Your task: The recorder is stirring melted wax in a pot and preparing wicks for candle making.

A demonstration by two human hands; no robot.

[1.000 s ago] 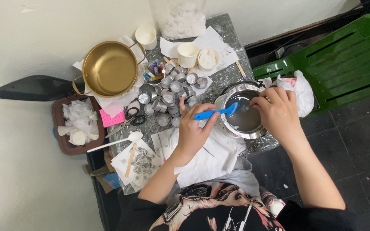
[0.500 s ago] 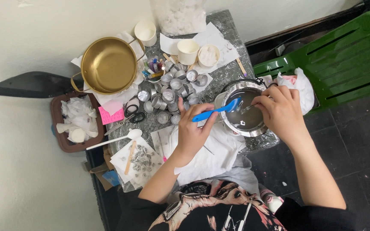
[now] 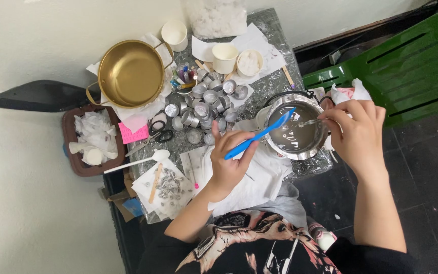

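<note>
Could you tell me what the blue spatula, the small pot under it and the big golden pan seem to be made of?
Blue spatula, held in the left hand: looks like matte plastic or silicone, uniform in colour.
Small pot: polished silvery metal, likely steel, with a bright reflective rim.
Golden pan: brass-coloured metal with a soft sheen; solid or coated is unclear.

Clear plastic bag (image 3: 215,18) w/ white lumpy fill, far edge of table, upright vs wall, top cut off by frame. White crumpled plastic bag (image 3: 348,92) w/ pink patch, on green chair, just beside steel pot, partly hidden by right hand. Pink sticky note (image 3: 133,134), square, near table's left edge, below gold pan; marks too small to tell. Brown cardboard scrap w/ blue patch (image 3: 132,207) under table's near-left corner. No screens, no signs.
</note>
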